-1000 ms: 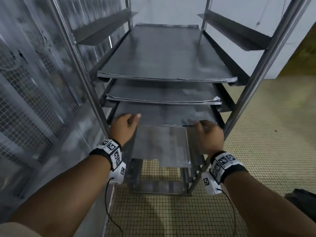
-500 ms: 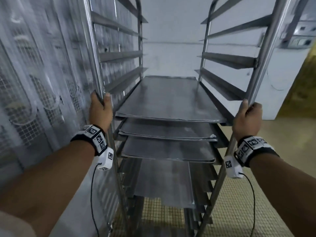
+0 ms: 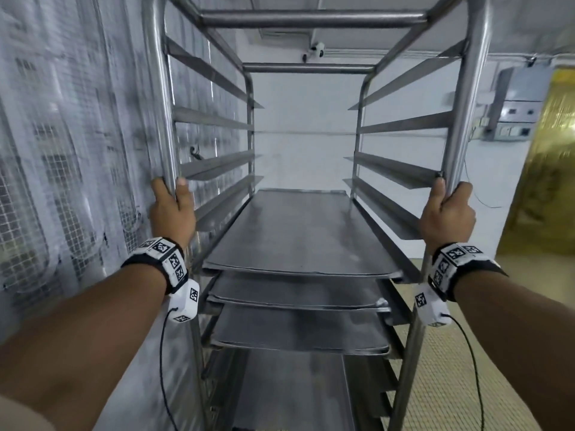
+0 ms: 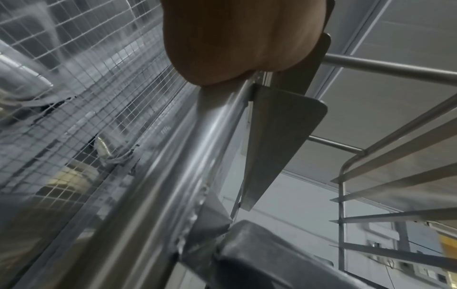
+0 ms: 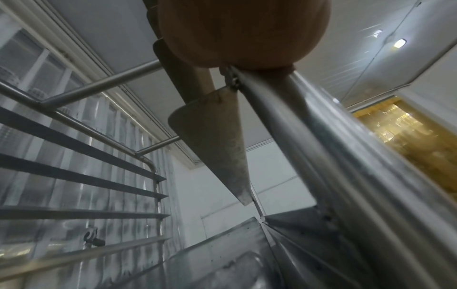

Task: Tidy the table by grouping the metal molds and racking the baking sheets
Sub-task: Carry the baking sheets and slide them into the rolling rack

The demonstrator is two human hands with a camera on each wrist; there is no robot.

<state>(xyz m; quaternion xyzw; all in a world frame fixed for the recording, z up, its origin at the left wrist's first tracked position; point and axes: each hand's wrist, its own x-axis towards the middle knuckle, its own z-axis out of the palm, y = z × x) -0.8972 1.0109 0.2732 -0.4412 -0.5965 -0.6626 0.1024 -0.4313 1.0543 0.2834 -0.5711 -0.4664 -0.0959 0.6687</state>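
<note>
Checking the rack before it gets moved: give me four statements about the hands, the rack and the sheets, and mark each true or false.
1. The left hand grips the rack's front left post. True.
2. The right hand rests flat on the top baking sheet. False: it grips the front right post.
3. Baking sheets fill every rail level. False: the upper rails are bare.
4. At least three baking sheets sit stacked on separate levels. True.

Rack (image 3: 158, 88) shiny smooth metal tube; baking sheets (image 3: 298, 234) dull, smudged grey metal.
</note>
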